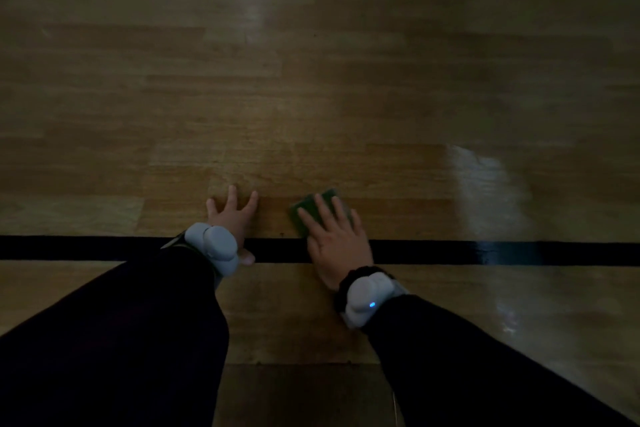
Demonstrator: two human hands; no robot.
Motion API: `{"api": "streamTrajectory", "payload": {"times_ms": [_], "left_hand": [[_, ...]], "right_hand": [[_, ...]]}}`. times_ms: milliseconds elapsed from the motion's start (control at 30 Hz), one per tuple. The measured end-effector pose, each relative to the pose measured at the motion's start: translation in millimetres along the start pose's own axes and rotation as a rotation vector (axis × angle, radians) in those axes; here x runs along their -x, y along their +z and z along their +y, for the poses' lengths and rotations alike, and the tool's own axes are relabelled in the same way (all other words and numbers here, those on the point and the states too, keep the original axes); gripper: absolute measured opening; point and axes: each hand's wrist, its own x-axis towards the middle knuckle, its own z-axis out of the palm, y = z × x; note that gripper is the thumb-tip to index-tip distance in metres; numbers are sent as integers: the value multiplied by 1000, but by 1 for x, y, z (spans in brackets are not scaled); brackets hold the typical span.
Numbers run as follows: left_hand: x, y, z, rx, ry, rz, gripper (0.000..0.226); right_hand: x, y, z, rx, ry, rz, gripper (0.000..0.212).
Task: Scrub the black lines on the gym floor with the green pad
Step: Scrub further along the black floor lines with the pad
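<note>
A black line [485,252] runs straight across the wooden gym floor from left to right. My right hand [334,241] lies flat with straight fingers on the green pad [311,204], which sits on the wood just beyond the line; the palm covers the line. My left hand [233,215] rests flat on the floor to the left of the pad, fingers spread, with its wrist over the line. Both wrists wear grey bands over dark sleeves.
The wooden floor [311,97] stretches out ahead in dim light. A shiny glare patch [485,184] lies to the right, crossing the line. Nothing else stands on the floor in view.
</note>
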Motion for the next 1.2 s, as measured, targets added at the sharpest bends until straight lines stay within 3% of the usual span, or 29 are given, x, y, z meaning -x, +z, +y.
{"api": "streamTrajectory", "payload": {"times_ms": [200,333,567,833,1033,1200], "left_hand": [[-2,5,-3,-5,28,10,111],[-1,6,-1,-43,30,14,110],[7,19,1,-20,37,108,103],[36,60,33,52,-37,197,79],[66,67,60,55,25,197,81],[93,68,45,38,-30,234,76]], "right_hand": [[15,-19,101,-54,351,35,52],[17,-20,106,-40,434,24,54],[45,-5,59,-8,157,-75,56],[85,14,27,61,-100,-188,54],[95,1,43,29,-69,-230,52],[106,-10,78,0,64,-193,53]]}}
